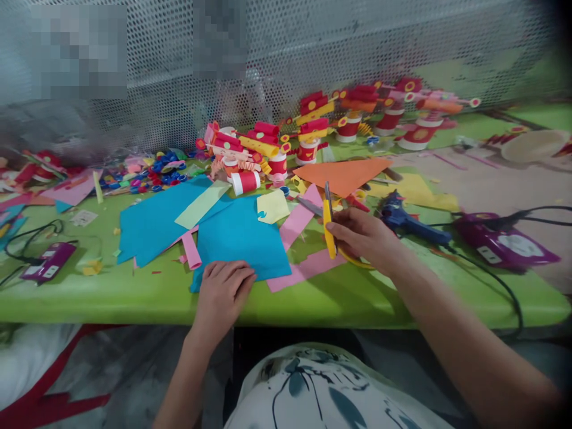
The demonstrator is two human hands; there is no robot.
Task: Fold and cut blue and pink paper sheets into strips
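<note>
green table [134,298]: glue gun [409,221] beside right hand [364,238] holding scissors [329,229].

Yellow scissors [329,229], seemingly shut, blades outward

Blue glue gun [409,221] on green table [134,295], orange paper triangle [342,174], red-and-yellow paper figures [313,128], purple power adapter [503,241], scattered bottle caps [154,173], mesh screen [313,53] behind.
</note>
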